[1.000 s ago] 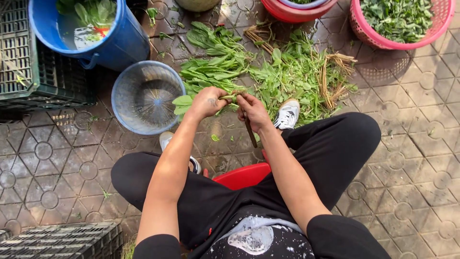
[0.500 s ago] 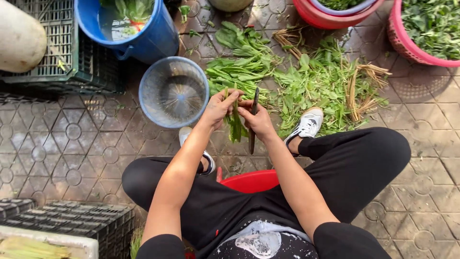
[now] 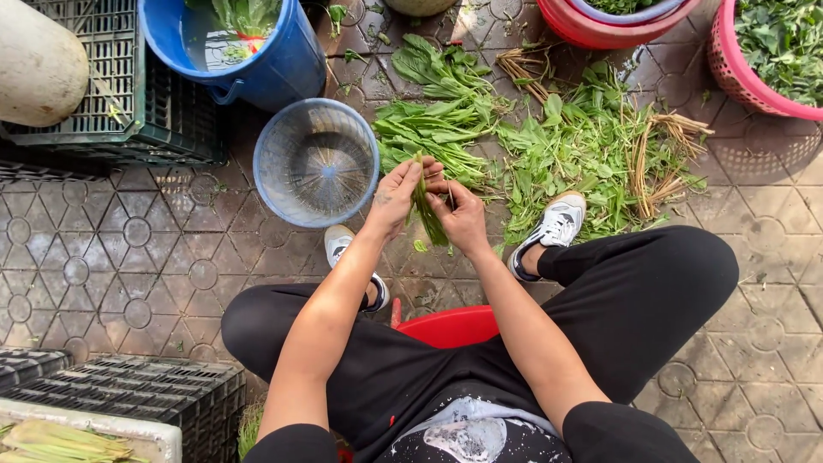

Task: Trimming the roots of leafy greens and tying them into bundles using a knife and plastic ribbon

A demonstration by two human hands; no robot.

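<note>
Both hands meet in front of me over the paved ground. My left hand (image 3: 397, 195) pinches the top of a small bunch of green leafy stems (image 3: 426, 214), and my right hand (image 3: 461, 216) grips the same bunch from the right side. The stems hang down between the two hands. Just beyond the hands lies a pile of leafy greens (image 3: 433, 129) on the pavers. A blue mesh basket (image 3: 315, 161) stands empty to the left of my left hand.
A blue bucket (image 3: 274, 64) with water and greens stands at the back left beside black crates (image 3: 120, 103). Loose greens and dry straw ties (image 3: 660, 159) lie to the right. Red and pink basins (image 3: 754, 81) line the back right. I sit on a red stool (image 3: 450, 326).
The view has shifted, so everything sits lower and further right in frame. My hands have drawn the bunch upright between them, and the dark knife-like thing seen by my right hand no longer shows.
</note>
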